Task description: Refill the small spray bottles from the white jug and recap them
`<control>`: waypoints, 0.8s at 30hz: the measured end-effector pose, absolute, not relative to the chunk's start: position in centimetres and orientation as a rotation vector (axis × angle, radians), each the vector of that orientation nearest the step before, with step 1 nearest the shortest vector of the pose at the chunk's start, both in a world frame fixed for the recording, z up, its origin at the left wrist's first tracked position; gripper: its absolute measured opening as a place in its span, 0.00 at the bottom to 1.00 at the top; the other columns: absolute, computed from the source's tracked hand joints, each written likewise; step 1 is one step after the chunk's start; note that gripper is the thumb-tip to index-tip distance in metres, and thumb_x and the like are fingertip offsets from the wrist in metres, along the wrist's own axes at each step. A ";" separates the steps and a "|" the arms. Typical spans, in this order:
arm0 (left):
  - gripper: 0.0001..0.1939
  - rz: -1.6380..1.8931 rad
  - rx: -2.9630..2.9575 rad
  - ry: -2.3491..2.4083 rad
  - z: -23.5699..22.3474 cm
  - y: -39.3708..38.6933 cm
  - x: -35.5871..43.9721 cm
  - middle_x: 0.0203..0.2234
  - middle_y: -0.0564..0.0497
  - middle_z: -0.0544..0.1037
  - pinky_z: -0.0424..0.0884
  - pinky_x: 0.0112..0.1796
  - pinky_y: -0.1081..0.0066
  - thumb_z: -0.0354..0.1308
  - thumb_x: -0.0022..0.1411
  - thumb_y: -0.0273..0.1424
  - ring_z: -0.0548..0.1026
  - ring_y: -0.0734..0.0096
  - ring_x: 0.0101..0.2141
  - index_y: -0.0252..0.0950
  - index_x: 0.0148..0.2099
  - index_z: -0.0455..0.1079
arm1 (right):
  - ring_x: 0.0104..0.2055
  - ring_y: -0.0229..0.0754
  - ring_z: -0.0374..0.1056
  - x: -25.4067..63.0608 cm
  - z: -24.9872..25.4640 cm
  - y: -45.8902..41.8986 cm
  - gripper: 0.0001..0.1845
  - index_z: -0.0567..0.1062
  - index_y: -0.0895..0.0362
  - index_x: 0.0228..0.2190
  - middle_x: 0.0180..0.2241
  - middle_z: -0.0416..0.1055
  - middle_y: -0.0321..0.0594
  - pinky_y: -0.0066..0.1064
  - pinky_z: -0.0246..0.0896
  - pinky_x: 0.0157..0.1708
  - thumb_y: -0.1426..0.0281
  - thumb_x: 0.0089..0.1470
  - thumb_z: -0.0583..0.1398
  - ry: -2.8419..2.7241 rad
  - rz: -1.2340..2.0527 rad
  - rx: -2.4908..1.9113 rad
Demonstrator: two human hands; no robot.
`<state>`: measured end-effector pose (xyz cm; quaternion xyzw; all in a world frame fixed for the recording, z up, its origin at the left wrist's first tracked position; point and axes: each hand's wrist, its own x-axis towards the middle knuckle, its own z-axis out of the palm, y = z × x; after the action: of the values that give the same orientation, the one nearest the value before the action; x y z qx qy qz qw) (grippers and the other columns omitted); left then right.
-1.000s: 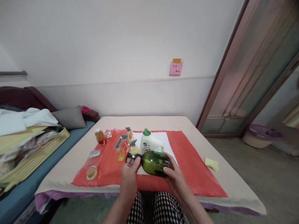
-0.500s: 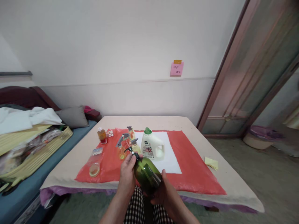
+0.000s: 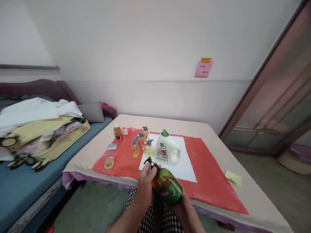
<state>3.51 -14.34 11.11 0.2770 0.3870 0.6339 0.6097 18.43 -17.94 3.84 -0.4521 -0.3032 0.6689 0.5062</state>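
Two hands hold one green pump bottle [image 3: 170, 187] in the head view, low and just right of the frame's middle, over the checked trousers [image 3: 170, 223]. It lies tilted, its black pump [image 3: 150, 161] toward the upper left, its base toward the lower right, its printed label facing the camera. The left hand [image 3: 145, 176] is closed about the neck, thumb on the near side; the right hand [image 3: 186, 202] grasps the base end, most of its fingers hidden behind it.

The step in hand looks like handling or inspecting the bottle, label side up. As I judge it, the next move calls for a secure hold at both ends, and for room beyond the pump, whose spout points toward the small spray bottles [image 3: 149, 151] left of centre.

Just above the bottle in the frame, a white jug [image 3: 167, 150] stands upright on a white sheet [image 3: 189, 165], which lies over a red sheet [image 3: 213, 181]. An amber bottle [image 3: 118, 133] stands farther left; a folded yellow cloth [image 3: 233, 178] lies at lower right.
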 end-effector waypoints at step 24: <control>0.21 1.501 0.840 1.342 5.6 -11.7 -0.3 0.41 0.45 0.80 0.72 0.44 0.66 0.61 0.59 0.45 0.78 0.63 0.41 0.34 0.47 0.73 | 0.27 0.42 0.76 18.0 1.4 -17.7 0.43 0.64 0.53 0.57 0.44 0.79 0.48 0.24 0.62 0.18 0.42 0.47 0.64 -0.335 1.973 -1.231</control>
<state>-0.27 -11.69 5.63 0.3416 0.5457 0.6101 0.4618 18.02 -17.69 1.36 -0.4833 -0.1317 0.7748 0.3858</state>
